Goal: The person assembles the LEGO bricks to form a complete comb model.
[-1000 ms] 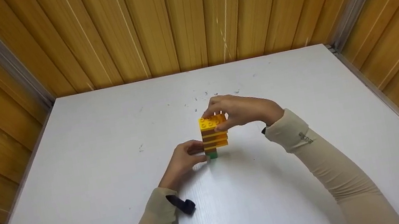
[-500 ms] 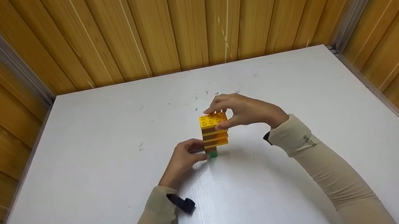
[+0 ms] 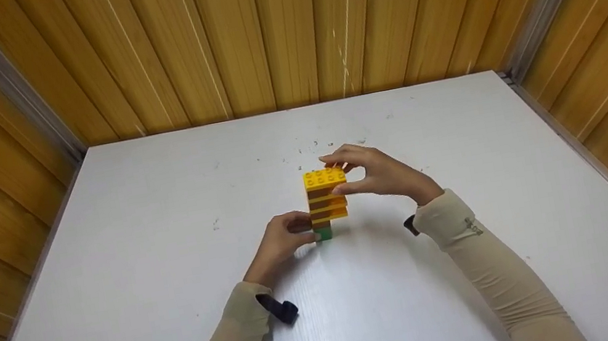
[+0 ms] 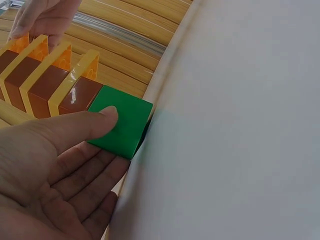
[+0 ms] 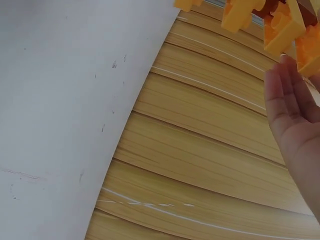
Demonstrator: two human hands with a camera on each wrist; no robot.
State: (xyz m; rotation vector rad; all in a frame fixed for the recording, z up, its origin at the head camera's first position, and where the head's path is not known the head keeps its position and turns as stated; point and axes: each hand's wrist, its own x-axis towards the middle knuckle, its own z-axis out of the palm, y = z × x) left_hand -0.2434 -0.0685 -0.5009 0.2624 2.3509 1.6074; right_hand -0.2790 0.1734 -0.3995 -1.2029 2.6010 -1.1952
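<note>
A tower of toy building bricks stands on the white table, with a green brick (image 4: 131, 117) at its foot. Above it, brown bricks (image 4: 82, 95) alternate with longer yellow bricks, which overhang to the right. My left hand (image 3: 276, 244) pinches the green brick, thumb on one face and fingers behind, as the left wrist view shows. The top yellow brick (image 3: 324, 177) shows its studs. At its right end is my right hand (image 3: 383, 174), thumb by the front edge and fingers extended behind. In the right wrist view, those fingers look straight beside the yellow bricks' overhanging ends.
The white table (image 3: 132, 225) reaches back to a wood-patterned panel wall (image 3: 231, 39), with matching panels at both sides. Small dark marks dot the tabletop behind the tower. A black strap (image 3: 278, 309) hangs from the left sleeve.
My right hand has shifted right and loosened at the top of the tower, uncovering more of the top yellow brick's studs. My left hand has stayed on the green brick.
</note>
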